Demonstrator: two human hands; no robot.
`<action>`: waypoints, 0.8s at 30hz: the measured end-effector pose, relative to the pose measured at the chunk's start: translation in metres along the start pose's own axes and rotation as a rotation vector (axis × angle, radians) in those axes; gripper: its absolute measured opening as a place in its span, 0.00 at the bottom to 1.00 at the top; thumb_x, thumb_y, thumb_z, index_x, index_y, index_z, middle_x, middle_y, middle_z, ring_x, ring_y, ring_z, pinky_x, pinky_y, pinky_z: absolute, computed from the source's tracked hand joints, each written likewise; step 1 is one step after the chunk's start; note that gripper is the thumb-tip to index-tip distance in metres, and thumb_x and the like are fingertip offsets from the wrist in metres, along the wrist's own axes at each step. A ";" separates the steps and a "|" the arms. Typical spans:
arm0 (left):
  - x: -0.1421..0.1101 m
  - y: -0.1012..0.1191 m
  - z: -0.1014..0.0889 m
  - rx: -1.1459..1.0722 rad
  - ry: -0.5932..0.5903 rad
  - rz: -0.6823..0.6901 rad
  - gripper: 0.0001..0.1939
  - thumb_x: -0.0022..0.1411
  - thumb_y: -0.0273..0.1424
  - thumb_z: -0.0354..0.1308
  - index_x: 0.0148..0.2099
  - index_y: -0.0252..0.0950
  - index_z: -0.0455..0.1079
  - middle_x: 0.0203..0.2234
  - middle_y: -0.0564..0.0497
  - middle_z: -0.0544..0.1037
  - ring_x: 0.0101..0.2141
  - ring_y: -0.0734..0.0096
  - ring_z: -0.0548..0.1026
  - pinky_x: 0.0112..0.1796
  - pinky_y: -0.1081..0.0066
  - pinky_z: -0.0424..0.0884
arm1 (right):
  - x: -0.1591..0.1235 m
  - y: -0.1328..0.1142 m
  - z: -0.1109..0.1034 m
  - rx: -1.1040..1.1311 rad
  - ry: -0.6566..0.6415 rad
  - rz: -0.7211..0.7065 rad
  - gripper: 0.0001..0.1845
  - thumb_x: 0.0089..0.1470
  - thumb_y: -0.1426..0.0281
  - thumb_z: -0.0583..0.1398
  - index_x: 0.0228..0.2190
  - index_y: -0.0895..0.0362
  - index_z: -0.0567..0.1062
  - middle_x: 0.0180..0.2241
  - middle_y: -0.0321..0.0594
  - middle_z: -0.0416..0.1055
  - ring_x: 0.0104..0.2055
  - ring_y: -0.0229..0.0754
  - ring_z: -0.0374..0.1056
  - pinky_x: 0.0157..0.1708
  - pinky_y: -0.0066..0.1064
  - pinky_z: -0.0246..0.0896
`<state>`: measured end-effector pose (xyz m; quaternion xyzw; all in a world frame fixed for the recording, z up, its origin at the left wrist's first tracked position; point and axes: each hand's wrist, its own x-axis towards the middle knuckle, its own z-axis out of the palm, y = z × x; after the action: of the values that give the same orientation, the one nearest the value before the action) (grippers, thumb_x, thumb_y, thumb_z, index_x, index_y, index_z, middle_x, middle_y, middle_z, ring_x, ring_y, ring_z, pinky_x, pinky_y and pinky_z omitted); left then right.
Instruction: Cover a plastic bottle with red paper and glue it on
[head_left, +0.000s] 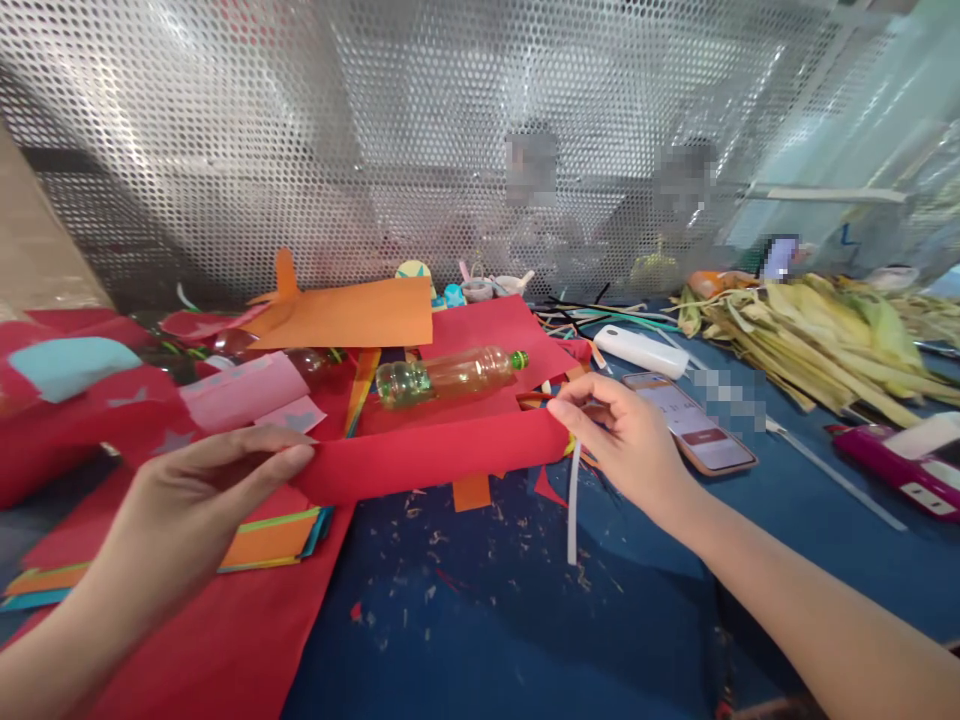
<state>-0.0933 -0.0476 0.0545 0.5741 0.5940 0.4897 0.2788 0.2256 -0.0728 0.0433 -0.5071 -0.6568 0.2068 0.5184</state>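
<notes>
A strip of red paper point(442, 455) is stretched between my two hands above the blue table. My left hand point(195, 490) pinches its left end between thumb and fingers. At the other end, my right hand point(622, 430) pinches the strip's upper corner. Just behind the strip, a clear plastic bottle point(457, 375) with a green cap lies on its side on red paper. A thin white strip point(574, 510) hangs or lies below my right hand; I cannot tell which. An orange paper piece point(471, 493) shows under the strip's lower edge.
Stacked coloured paper point(274, 540) lies at left, with an orange sheet point(352, 312) behind. To the right are a phone point(694, 425), a white device point(641, 350), dried husks point(810, 330) and a purple object point(892, 465). Perforated metal point(420, 130) stands behind the blue table point(487, 640).
</notes>
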 end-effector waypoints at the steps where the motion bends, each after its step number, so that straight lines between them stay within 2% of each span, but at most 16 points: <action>1: 0.000 0.002 0.001 -0.063 -0.009 -0.052 0.19 0.31 0.46 0.73 0.24 0.40 0.77 0.24 0.56 0.80 0.29 0.73 0.73 0.31 0.82 0.71 | 0.000 0.001 0.000 0.029 -0.004 0.048 0.13 0.54 0.59 0.61 0.25 0.54 0.69 0.24 0.33 0.68 0.23 0.35 0.63 0.23 0.27 0.58; 4: -0.001 0.005 0.004 -0.293 -0.037 -0.174 0.22 0.27 0.45 0.75 0.24 0.37 0.76 0.21 0.57 0.77 0.26 0.78 0.70 0.28 0.85 0.69 | 0.000 0.003 0.002 0.072 0.019 0.148 0.18 0.50 0.57 0.63 0.21 0.53 0.65 0.19 0.29 0.60 0.20 0.33 0.56 0.19 0.26 0.51; 7: -0.001 0.004 0.006 -0.464 -0.087 -0.228 0.21 0.28 0.42 0.76 0.23 0.35 0.75 0.20 0.56 0.77 0.25 0.78 0.71 0.28 0.83 0.71 | 0.002 0.000 0.002 0.101 0.026 0.168 0.19 0.50 0.54 0.61 0.20 0.53 0.64 0.19 0.29 0.57 0.20 0.33 0.53 0.19 0.26 0.49; 11: -0.001 0.004 0.009 -0.535 -0.146 -0.210 0.18 0.35 0.38 0.76 0.25 0.33 0.74 0.21 0.55 0.77 0.26 0.78 0.72 0.28 0.82 0.71 | 0.002 -0.005 0.003 0.095 -0.005 0.172 0.19 0.51 0.53 0.59 0.20 0.53 0.66 0.20 0.31 0.58 0.22 0.35 0.55 0.21 0.27 0.52; 16: -0.002 0.002 0.010 -0.593 -0.135 -0.243 0.15 0.38 0.36 0.74 0.26 0.34 0.74 0.22 0.57 0.76 0.25 0.79 0.71 0.28 0.81 0.70 | -0.004 -0.005 0.006 0.141 -0.057 0.241 0.17 0.52 0.53 0.59 0.24 0.54 0.70 0.11 0.26 0.57 0.15 0.33 0.55 0.18 0.26 0.53; 17: -0.003 0.002 0.009 -0.588 -0.169 -0.252 0.14 0.40 0.37 0.73 0.25 0.35 0.74 0.21 0.56 0.76 0.24 0.78 0.70 0.27 0.81 0.70 | -0.005 -0.005 0.007 0.152 -0.059 0.266 0.17 0.52 0.52 0.59 0.26 0.54 0.71 0.10 0.26 0.58 0.14 0.34 0.56 0.17 0.26 0.54; 18: -0.004 0.002 0.008 -0.570 -0.244 -0.260 0.14 0.43 0.39 0.72 0.25 0.35 0.74 0.21 0.56 0.76 0.23 0.77 0.71 0.27 0.80 0.69 | -0.006 -0.005 0.007 0.166 -0.056 0.289 0.17 0.52 0.52 0.59 0.27 0.54 0.71 0.10 0.27 0.61 0.13 0.34 0.57 0.17 0.26 0.55; 19: -0.005 0.002 0.006 -0.535 -0.371 -0.267 0.16 0.47 0.44 0.69 0.24 0.35 0.75 0.20 0.54 0.76 0.23 0.76 0.71 0.27 0.79 0.69 | -0.006 -0.006 0.007 0.184 -0.047 0.306 0.18 0.52 0.51 0.59 0.28 0.54 0.71 0.11 0.29 0.65 0.13 0.35 0.60 0.16 0.27 0.56; 21: -0.007 0.002 0.004 -0.441 -0.703 -0.258 0.25 0.56 0.52 0.59 0.25 0.34 0.77 0.21 0.49 0.77 0.24 0.71 0.73 0.29 0.75 0.70 | -0.006 -0.009 0.005 0.202 0.007 0.280 0.17 0.52 0.52 0.59 0.28 0.53 0.70 0.15 0.33 0.69 0.15 0.37 0.64 0.16 0.27 0.59; 23: -0.010 0.002 0.003 -0.338 -0.943 -0.193 0.30 0.61 0.55 0.49 0.31 0.34 0.80 0.25 0.46 0.79 0.28 0.66 0.76 0.35 0.70 0.72 | -0.006 -0.014 0.002 0.164 0.091 0.150 0.14 0.53 0.56 0.60 0.25 0.53 0.69 0.17 0.33 0.68 0.17 0.37 0.65 0.16 0.26 0.59; 24: -0.012 0.000 0.003 -0.275 -0.985 -0.139 0.29 0.63 0.54 0.48 0.35 0.36 0.80 0.28 0.45 0.80 0.31 0.64 0.77 0.38 0.69 0.72 | -0.007 -0.017 0.001 0.132 0.142 0.061 0.13 0.53 0.59 0.60 0.24 0.53 0.68 0.18 0.32 0.66 0.18 0.36 0.64 0.17 0.26 0.59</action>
<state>-0.0882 -0.0583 0.0509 0.6538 0.3593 0.2153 0.6301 0.2168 -0.0856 0.0530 -0.5051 -0.5875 0.2289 0.5893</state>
